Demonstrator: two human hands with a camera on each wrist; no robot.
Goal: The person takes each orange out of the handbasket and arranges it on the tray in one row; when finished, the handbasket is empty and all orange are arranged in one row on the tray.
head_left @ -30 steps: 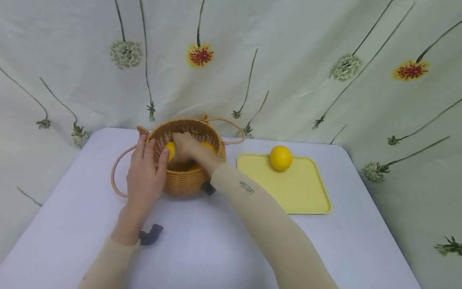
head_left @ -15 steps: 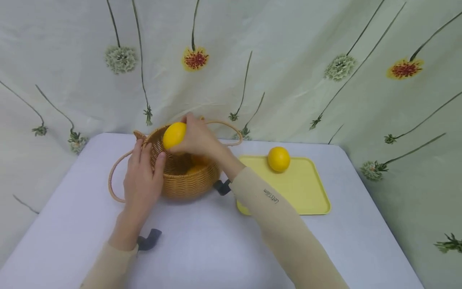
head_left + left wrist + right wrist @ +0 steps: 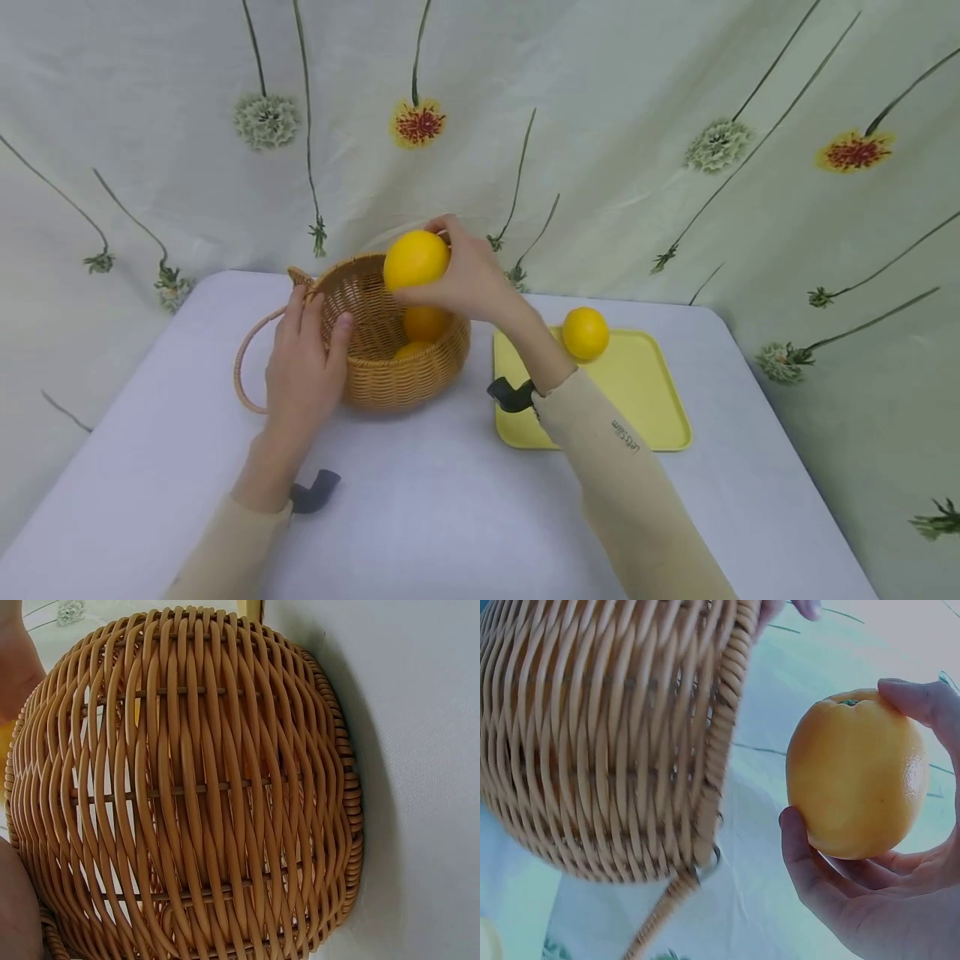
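My right hand [image 3: 480,279] holds a yellow-orange orange [image 3: 415,260] over the right part of the wicker basket's opening. In the right wrist view thumb and fingers curl round that orange [image 3: 855,780], its green stem end showing. The tan basket [image 3: 390,386] stands on the table and has a looped handle on either side. My left hand [image 3: 303,362] grips its left rim, thumb over the opening. Inside, an orange [image 3: 425,323] sits above another, partly hidden orange [image 3: 410,350]. The left wrist view is filled by the woven basket wall [image 3: 217,765].
A shallow yellow tray [image 3: 637,400] lies right of the basket, a single orange [image 3: 586,333] at its back edge. My right forearm crosses the tray's left part. Behind the white table [image 3: 420,500] hangs a flower-printed cloth [image 3: 600,125].
My right hand has come up out of the basket with an orange and moved right across the opening. The oranges left inside now show more. My left hand stays at the rim.
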